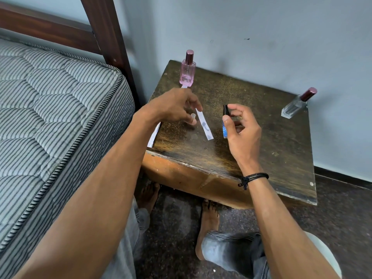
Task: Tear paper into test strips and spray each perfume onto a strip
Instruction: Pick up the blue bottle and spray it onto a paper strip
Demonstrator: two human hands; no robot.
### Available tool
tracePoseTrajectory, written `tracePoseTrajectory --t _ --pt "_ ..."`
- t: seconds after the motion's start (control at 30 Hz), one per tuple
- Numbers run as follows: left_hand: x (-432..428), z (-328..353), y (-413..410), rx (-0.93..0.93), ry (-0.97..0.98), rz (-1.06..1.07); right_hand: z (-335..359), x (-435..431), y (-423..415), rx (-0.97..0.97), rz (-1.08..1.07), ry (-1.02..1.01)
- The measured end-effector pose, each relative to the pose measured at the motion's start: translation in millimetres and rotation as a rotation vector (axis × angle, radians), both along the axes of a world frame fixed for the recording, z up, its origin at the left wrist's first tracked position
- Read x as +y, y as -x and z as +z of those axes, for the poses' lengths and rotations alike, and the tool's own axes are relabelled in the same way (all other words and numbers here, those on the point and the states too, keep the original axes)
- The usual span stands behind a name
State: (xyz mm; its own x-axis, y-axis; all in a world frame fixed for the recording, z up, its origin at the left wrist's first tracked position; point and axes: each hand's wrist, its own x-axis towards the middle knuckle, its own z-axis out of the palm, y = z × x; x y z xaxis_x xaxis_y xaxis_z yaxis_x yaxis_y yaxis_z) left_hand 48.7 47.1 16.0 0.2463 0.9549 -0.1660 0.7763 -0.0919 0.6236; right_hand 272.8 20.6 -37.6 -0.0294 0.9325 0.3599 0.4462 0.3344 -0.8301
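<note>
Strip (205,125) pinched in my left hand (175,107), facing the blue bottle (224,132) my right hand (241,129) grips, I judge for spraying.

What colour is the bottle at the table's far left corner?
The bottle is pink, its cap darker rose; head view.

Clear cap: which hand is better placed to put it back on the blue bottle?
Left. The left hand already pinches the clear cap beside the paper strip; the right hand is full, gripping the blue bottle.
</note>
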Motion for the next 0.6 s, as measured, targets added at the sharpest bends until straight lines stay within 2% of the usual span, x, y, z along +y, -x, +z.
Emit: tracePoseTrajectory --t 0.27,0.33,0.47,0.53,0.6 --pt "-0.7 3.5 -7.8 -0.073 -0.050 0.054 -1.8 0.5 -0.5 0.002 0.007 -0.005" --pt "-1.3 7.6 -11.1 -0.197 -0.103 0.080 -1.5 0.3 -0.3 0.012 0.010 -0.009" --pt "-4.7 15.5 -26.4 -0.575 -0.206 0.209 -0.5 -0.8 -0.1 0.045 0.038 -0.010" --pt "-6.6 16.8 -34.8 -0.665 -0.232 0.230 0.0 -1.3 0.1 0.051 0.054 -0.017" --pt "-7.6 16.6 -41.2 -0.670 -0.250 0.213 0.2 -1.3 0.0 0.052 0.069 -0.031"
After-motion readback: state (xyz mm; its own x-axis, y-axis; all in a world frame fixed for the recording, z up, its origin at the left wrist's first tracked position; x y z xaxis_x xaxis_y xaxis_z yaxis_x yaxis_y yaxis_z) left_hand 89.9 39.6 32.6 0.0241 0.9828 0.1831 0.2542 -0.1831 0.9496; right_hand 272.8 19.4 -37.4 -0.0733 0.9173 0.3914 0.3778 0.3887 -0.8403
